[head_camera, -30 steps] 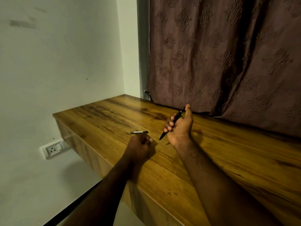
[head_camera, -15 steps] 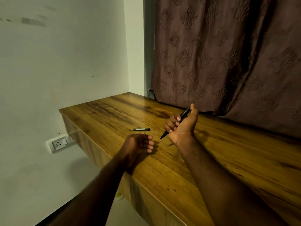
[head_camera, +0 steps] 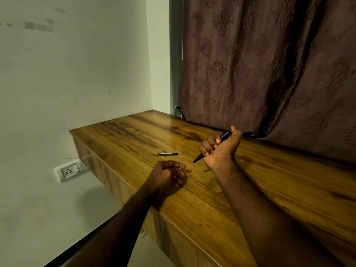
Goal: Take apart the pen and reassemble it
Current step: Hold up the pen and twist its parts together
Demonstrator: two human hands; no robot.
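Observation:
My right hand (head_camera: 221, 149) is curled around a black pen body (head_camera: 224, 137), palm turned up, with the pen's tip pointing down-left just above the wooden table (head_camera: 260, 189). A short dark pen cap (head_camera: 167, 154) with a pale stripe lies flat on the table, left of the pen tip. My left hand (head_camera: 167, 175) rests on the table a little nearer to me than the cap, fingers loosely curled and apart, holding nothing and not touching the cap.
A brown patterned curtain (head_camera: 269, 64) hangs behind the table and touches its back edge. A white wall stands to the left, with a socket (head_camera: 68, 170) below the tabletop. The table's front edge runs diagonally under my left forearm.
My left hand let go of the cap, which now lies on the table, and drew back toward me. My right hand kept its hold on the pen body.

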